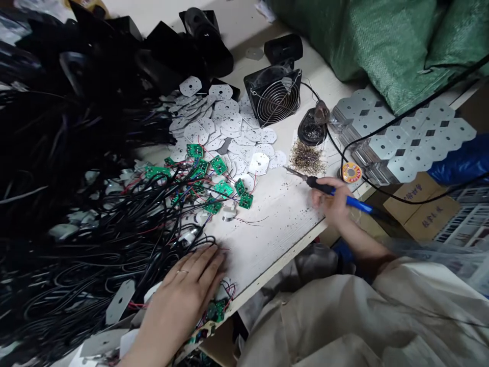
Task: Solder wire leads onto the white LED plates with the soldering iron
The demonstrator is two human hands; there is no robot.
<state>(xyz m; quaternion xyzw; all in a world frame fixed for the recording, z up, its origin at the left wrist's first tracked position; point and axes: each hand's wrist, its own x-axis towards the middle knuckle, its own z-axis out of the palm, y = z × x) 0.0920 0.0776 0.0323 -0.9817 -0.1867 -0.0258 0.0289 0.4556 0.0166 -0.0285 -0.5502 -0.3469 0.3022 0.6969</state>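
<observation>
In my right hand (pixel 332 201) is a soldering iron (pixel 357 205) with a blue and black handle, its tip pointing left over the bench near a patch of brown debris (pixel 305 158). My left hand (pixel 193 283), wearing a ring, lies palm down with fingers stretched out at the edge of a heap of black cables (pixel 153 260). Whatever lies under its fingertips is hidden. Beyond it, several small green circuit boards (pixel 223 188) with thin red wires sit among the cables. A solder spool (pixel 350 173) stands just past my right hand.
White perforated plates (pixel 229 122) lie piled behind the boards. A black fan (pixel 275 94) with a wire guard stands near a dark soldering stand (pixel 313 126). Stacked metal sheets (pixel 408 132) and a green sack (pixel 382 46) occupy the right. A black cord (pixel 382 125) crosses there.
</observation>
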